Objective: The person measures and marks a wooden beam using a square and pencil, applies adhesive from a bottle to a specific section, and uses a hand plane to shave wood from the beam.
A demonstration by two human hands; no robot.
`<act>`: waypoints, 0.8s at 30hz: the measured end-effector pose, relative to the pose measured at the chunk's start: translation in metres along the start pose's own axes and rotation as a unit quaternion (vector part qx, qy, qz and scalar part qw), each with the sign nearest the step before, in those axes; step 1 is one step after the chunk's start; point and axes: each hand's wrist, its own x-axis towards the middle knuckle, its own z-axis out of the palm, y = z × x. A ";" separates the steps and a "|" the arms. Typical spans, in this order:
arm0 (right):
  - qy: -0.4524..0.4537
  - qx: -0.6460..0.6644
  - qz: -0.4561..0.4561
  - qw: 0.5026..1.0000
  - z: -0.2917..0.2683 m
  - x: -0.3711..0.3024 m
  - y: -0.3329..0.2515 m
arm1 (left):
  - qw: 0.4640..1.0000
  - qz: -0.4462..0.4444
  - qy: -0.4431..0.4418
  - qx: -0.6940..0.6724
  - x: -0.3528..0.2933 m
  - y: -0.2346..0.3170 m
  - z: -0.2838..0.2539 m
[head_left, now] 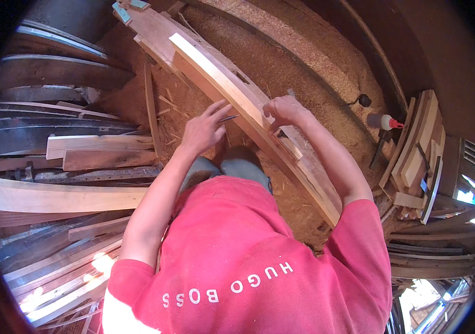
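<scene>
A long, pale wooden board (223, 86) lies on edge, slanting from upper left to lower right along a wooden bench (159, 28). My left hand (201, 132) is at the board's near side, its fingertips by the edge. A thin dark pencil (228, 118) sticks out from between its fingers. My right hand (285, 111) bends down over the board's top edge with curled fingers; what they hold, if anything, is hidden. Just beyond it, a small wooden piece (291, 148) rests against the board.
Stacked planks (98, 150) fill the left side, with more wood pieces (415, 156) leaning at the right. A bottle with a red cap (382, 121) lies near them. Sawdust (326, 83) covers the floor behind the bench, and wood offcuts (170, 106) are scattered below it.
</scene>
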 end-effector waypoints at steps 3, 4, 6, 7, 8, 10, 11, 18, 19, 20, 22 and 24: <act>0.017 -0.011 -0.034 0.999 -0.004 -0.003 0.004 | 0.996 0.051 -0.041 0.058 0.032 0.020 0.007; 0.018 -0.011 -0.037 0.999 -0.007 -0.006 0.004 | 0.991 0.054 -0.071 0.098 0.034 0.019 0.013; 0.045 -0.021 -0.022 0.999 -0.012 -0.011 0.004 | 0.984 0.053 -0.101 0.140 0.034 0.012 0.023; 0.046 -0.018 -0.018 0.999 -0.007 -0.013 0.009 | 0.985 0.061 -0.091 0.134 0.033 0.015 0.025; 0.061 -0.006 -0.041 0.997 -0.003 -0.013 0.013 | 0.986 0.068 -0.080 0.128 0.032 0.017 0.027; 0.078 0.008 -0.061 0.995 -0.001 -0.013 0.018 | 0.986 0.052 -0.096 0.129 0.033 0.020 0.025; 0.055 0.005 -0.059 0.997 -0.003 -0.011 0.018 | 0.985 0.032 -0.108 0.128 0.033 0.022 0.023; 0.000 0.013 -0.086 0.996 0.002 0.001 0.010 | 0.986 0.017 -0.097 0.131 0.032 0.030 0.025; 0.003 -0.010 -0.096 0.995 0.003 0.005 0.007 | 0.985 0.010 -0.104 0.136 0.031 0.032 0.024; 0.003 -0.011 -0.100 0.995 0.000 0.005 0.012 | 0.984 0.003 -0.110 0.140 0.031 0.035 0.024; -0.023 -0.047 -0.089 0.995 -0.008 0.007 0.019 | 0.983 -0.008 -0.113 0.141 0.035 0.040 0.023; 0.019 -0.106 -0.097 0.990 -0.022 0.004 0.038 | 0.982 -0.024 -0.117 0.144 0.032 0.041 0.022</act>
